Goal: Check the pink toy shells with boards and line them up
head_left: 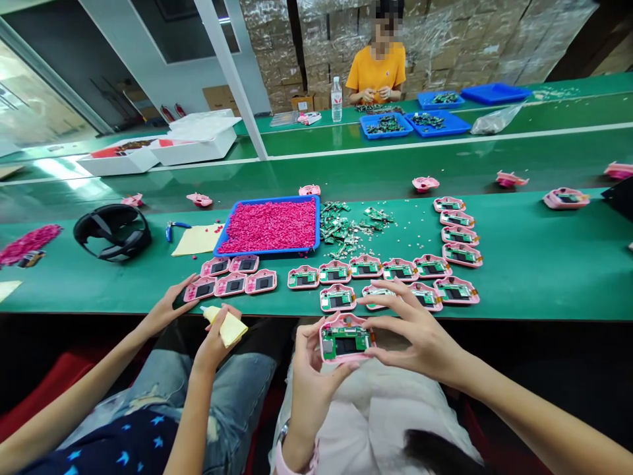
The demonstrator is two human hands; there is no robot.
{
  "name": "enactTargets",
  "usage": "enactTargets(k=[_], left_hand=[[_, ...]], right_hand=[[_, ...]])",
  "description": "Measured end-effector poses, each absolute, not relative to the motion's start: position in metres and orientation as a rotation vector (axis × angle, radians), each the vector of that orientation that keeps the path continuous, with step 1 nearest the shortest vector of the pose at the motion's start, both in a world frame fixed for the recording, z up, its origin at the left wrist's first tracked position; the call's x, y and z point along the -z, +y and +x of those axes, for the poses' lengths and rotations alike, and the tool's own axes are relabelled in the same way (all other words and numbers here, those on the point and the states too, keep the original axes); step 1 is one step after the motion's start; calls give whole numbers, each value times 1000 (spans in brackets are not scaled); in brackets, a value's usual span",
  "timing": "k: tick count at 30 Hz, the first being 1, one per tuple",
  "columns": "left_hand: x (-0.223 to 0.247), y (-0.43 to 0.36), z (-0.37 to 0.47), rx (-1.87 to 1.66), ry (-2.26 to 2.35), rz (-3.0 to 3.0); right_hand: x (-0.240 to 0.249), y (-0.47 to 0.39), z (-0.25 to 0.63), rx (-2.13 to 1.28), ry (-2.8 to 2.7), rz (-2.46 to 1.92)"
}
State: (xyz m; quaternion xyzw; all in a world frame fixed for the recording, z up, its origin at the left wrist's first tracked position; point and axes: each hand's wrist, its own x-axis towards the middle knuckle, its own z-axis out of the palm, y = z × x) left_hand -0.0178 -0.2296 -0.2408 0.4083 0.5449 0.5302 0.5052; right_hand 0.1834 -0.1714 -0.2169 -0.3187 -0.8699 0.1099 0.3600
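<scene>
A pink shell [324, 353] with a green circuit board [330, 346] inside is held in both hands, above the person's lap and just short of the near edge of a green bench [524, 270]. The step in hand looks like handling or checking the board in its shell; the next move seems to call for a light, level grip on the rim, with fingertips off the board. The shell's open side faces the viewer, its outline rounded and peaked at the top, with a dark square [349, 346] mid-board and an orange strip at the right edge.

The left hand [310, 376] grasps the left side, thumb along the bottom. The right hand [415, 333] pinches the right edge between thumb and forefinger, other fingers spread.

Beyond, similar shells [335, 272] lie in rows. Farther back are loose boards [341, 227] and a blue tray [270, 253] of small pink pieces [274, 224]. To the left, a co-worker's hand [213, 343] holds a yellow-wrapped bottle [228, 328].
</scene>
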Motion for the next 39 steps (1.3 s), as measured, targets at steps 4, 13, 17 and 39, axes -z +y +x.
enactTargets(k=[4, 13, 17, 39], left_hand=[[237, -227, -18, -1171, 1164, 896], [232, -226, -16, -1059, 1009, 842], [232, -225, -17, -1024, 951, 821], [228, -222, 11, -1312, 1483, 960]], right_hand=[[221, -171, 186, -251, -2214, -801], [222, -167, 197, -318, -2229, -775], [223, -172, 196, -308, -2198, -773], [243, -203, 162, -1070, -1512, -1201]])
